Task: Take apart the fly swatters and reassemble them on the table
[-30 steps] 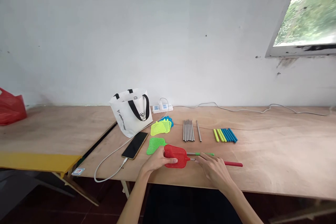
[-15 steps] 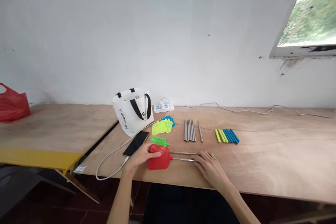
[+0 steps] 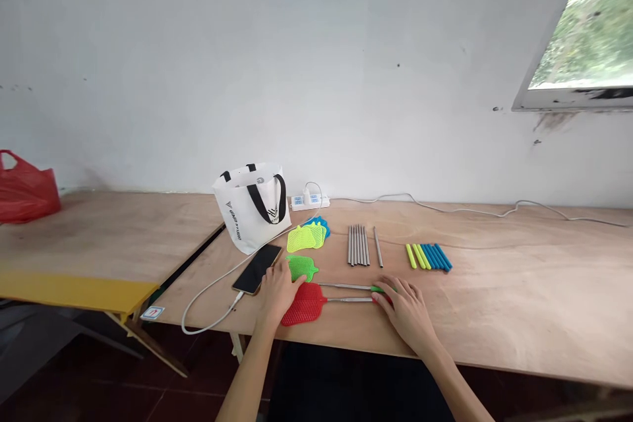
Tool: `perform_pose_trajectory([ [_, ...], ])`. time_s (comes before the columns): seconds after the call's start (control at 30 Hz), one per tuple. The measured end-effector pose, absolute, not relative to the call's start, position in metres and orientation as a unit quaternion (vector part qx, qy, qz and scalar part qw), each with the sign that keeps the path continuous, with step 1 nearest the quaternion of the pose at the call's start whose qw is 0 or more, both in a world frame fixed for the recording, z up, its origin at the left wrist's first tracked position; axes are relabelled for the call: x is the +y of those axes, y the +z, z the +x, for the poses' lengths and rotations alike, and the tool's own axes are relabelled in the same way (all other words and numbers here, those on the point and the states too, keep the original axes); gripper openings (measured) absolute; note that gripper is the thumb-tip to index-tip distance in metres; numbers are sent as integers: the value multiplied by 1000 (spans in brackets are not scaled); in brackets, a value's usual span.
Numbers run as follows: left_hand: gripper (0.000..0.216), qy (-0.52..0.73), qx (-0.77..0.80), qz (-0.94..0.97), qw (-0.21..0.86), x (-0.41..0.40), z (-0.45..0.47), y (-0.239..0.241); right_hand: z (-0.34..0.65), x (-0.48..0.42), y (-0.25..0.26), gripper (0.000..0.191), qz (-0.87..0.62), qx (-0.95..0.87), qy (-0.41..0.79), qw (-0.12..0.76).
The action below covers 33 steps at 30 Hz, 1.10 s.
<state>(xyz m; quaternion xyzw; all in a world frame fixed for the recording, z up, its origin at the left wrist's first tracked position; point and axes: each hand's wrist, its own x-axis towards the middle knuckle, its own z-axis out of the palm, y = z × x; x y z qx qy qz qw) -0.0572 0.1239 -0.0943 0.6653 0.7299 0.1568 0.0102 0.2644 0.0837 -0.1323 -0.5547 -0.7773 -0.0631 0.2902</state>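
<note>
Two fly swatters lie side by side near the table's front edge. The red fly swatter (image 3: 304, 304) is closer to me, and the green fly swatter (image 3: 304, 267) lies just behind it. Both have thin metal shafts pointing right. My left hand (image 3: 277, 287) is at the left edges of the two heads, its thumb and fingers closed at the green head and its palm over part of the red one. Over the handles curls my right hand (image 3: 405, 310), with its thumb by the red handle. It hides most of both handles.
Behind lie yellow mesh heads (image 3: 302, 238), blue heads (image 3: 324, 223), several metal tubes (image 3: 359, 245), a single tube (image 3: 378, 247) and yellow and blue grips (image 3: 429, 256). A charging phone (image 3: 257, 269), white bag (image 3: 252, 211) and power strip (image 3: 310, 202) stand left and back.
My left hand has left its thumb-on-top hold of the red head and shifted back to the green head. Both swatters lie more evenly, and more of the green handle shows.
</note>
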Motion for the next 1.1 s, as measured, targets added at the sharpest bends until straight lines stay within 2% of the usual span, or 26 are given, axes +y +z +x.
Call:
perform_pose_trajectory([
  [0.1,55,135,737,662,-24,123,-49,-95,267,86,-134,36,-561,-771,-46,297],
  [0.2,56,152,738,658,-1,125,-51,-93,267,89,-137,37,-558,-772,-32,302],
  [0.47,81,329,674,649,128,138,-68,-99,271,91,-137,29,-531,-791,-14,304],
  [0.53,73,386,656,636,125,140,-67,-99,272,90,-136,26,-528,-795,-22,299],
  [0.63,44,459,628,619,107,140,-62,-91,274,90,-133,24,-524,-799,-27,296],
  [0.7,38,505,602,609,107,138,-58,-83,275,89,-131,23,-517,-805,-13,292],
  [0.8,45,572,568,571,154,130,-52,-70,275,88,-128,20,-516,-805,15,291],
  [0.97,58,614,529,501,303,119,-39,-58,270,87,-125,16,-526,-789,14,317],
  [1.1,59,628,491,498,340,118,-30,-58,266,87,-126,17,-513,-788,11,341],
])
